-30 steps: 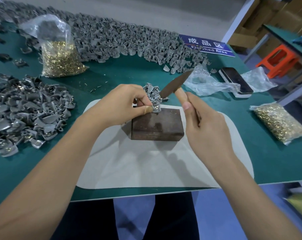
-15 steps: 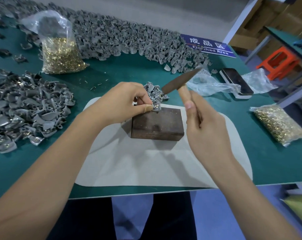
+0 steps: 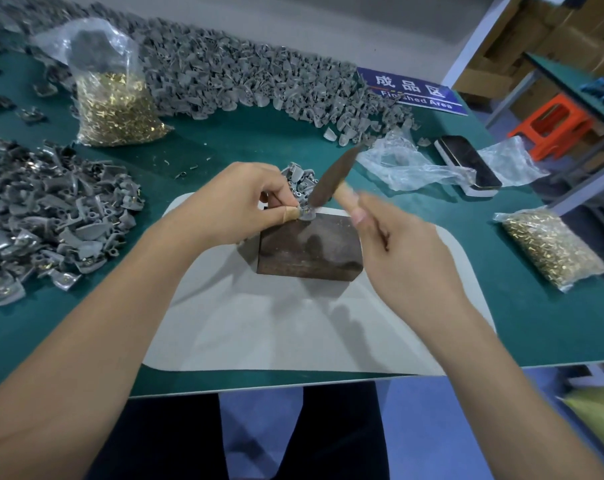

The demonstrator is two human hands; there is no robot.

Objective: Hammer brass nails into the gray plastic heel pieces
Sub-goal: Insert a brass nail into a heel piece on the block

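Note:
My left hand pinches a gray heel piece flat on the far left corner of a dark metal block; a brass nail head shows on it. A small heap of gray heel pieces lies just behind my fingers. My right hand grips a hammer by its wooden handle. The dark hammer head is blurred, its lower end down at the heel piece. A bandage wraps my left thumb tip.
The block stands on a pale mat on the green table. Bags of brass nails lie at back left and right. Gray heel piles sit left and along the back. A phone lies among plastic wrap.
The hammer head has swung down from a raised position to the heel piece on the block. My left hand has kept its pinch in place.

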